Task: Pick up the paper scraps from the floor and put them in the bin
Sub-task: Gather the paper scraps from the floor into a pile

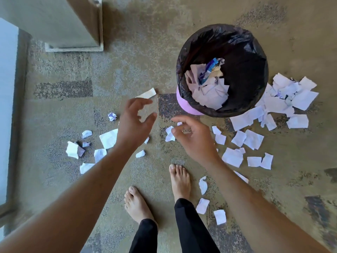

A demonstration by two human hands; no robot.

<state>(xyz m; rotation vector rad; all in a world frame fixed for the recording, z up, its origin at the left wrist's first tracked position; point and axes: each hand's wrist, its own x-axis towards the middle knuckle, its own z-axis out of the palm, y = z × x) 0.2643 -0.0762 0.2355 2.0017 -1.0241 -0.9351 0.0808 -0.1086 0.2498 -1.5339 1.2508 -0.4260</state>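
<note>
While both arms reach forward over the floor, the left hand hangs with fingers spread and loosely curved, holding nothing; a long white strip lies on the floor just beyond its fingertips. That strip's long axis runs from near-left to far-right, its far end pointing roughly toward the bin. The right hand is palm down, fingers loosely bent; a bit of white shows at its fingertips, but whether it is pinched or simply lies on the floor below cannot be told. Both hands look poised as if about to gather, which suits scraps lying flat.

Near the right hand, a small scrap sits just to its left, and flat rectangular pieces are scattered to its right. A dense heap of scraps lies against the right side of the bin, overlapping at mixed angles. To the left, a crumpled ball and several folded pieces lie well apart from the bin. More scraps rest near the person's bare feet.

The bin stands far right, lined with a black bag over a pink body, and already holds a pile of paper inside. Judging by the litter, most of the task remains. A pale cabinet base stands far left.
</note>
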